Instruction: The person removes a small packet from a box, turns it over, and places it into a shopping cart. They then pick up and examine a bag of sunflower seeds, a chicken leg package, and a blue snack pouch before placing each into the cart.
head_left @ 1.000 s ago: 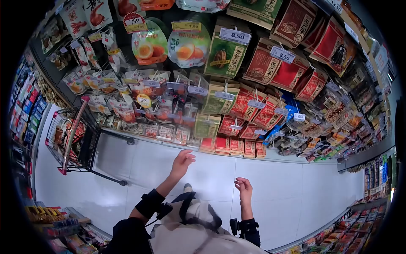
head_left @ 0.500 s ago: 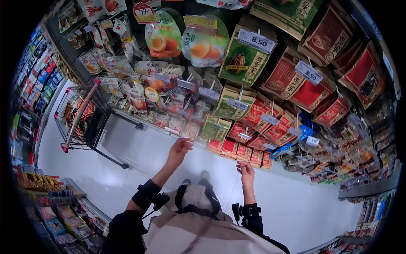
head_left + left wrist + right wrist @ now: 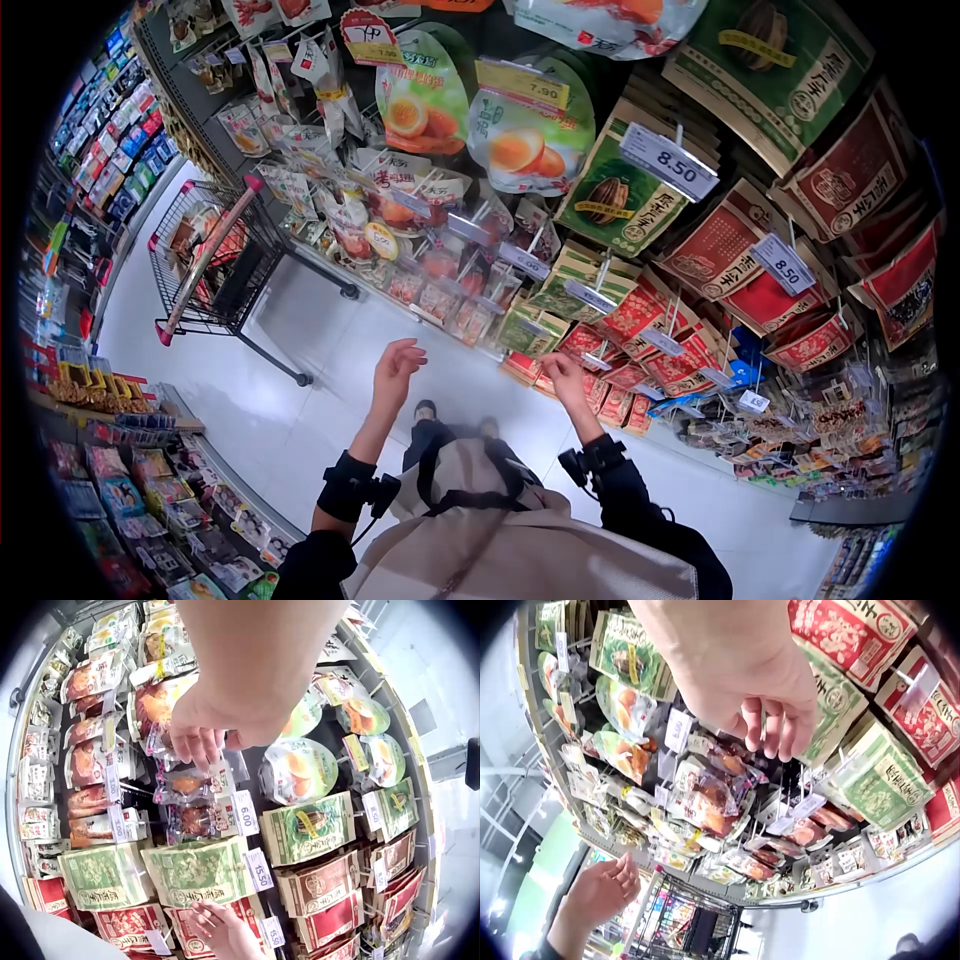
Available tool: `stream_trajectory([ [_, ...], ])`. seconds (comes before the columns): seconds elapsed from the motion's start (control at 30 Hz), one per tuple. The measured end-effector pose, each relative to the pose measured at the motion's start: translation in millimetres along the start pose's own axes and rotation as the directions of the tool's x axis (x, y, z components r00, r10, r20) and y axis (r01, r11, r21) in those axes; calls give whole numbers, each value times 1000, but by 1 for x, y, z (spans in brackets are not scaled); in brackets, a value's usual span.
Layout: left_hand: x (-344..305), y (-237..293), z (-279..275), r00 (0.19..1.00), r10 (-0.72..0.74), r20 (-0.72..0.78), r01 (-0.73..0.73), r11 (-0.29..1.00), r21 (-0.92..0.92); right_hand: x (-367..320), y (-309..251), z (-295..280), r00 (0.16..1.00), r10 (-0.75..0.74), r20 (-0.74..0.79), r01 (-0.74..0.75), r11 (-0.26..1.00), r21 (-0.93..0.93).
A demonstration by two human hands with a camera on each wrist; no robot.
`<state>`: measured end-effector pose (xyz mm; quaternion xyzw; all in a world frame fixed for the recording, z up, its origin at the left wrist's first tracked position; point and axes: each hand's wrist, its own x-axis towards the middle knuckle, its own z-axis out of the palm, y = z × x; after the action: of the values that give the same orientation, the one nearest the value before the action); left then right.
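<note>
Snack packets (image 3: 640,312), green and red, hanging in rows on display rack (image 3: 178,78). Wire shopping cart (image 3: 264,262) near rack, packaged goods (image 3: 226,250) inside. Left hand (image 3: 398,368), right hand (image 3: 567,382): relaxed, fingers loosely bent.

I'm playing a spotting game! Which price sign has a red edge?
The jagged-edged sign left of the oblong yellow sign, near the tops of the egg bags. That yellow one has straight edges.

Here's the pale tiled floor (image 3: 235,400) with a wire cart (image 3: 207,262) standing on it, and the rack (image 3: 180,85) alongside, hung with green bags (image 3: 622,195) and red bags (image 3: 735,245)!
</note>
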<state>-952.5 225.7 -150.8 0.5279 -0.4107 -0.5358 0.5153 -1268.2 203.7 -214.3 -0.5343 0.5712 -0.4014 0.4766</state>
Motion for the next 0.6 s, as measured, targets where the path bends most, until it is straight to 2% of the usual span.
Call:
stream_trajectory([
  [0.07,7,-2,-15,1000,-19,-19,19,1000,0,28,16,29,997,-14,79,6,995,97],
  [0.17,22,0,-33,998,-68,-14,67,997,-25,77,42,69,999,-5,46,-2,989,146],
  [0.23,33,5,-44,998,-69,-3,69,998,-3,104,24,93,982,-117,-149,125,991,43],
  [0.3,46,9,-56,998,-66,12,66,998,5,125,-5,109,941,-215,-262,218,976,-17],
  [0.4,64,16,-71,998,-60,32,60,998,-5,169,5,126,925,11,-381,8,999,49],
  [0.5,74,14,-88,996,-51,72,49,998,28,196,-21,135,825,-220,-520,268,963,17],
  [0.6,75,17,-104,995,-61,74,59,998,23,216,-29,144,800,-199,-566,307,946,102],
])
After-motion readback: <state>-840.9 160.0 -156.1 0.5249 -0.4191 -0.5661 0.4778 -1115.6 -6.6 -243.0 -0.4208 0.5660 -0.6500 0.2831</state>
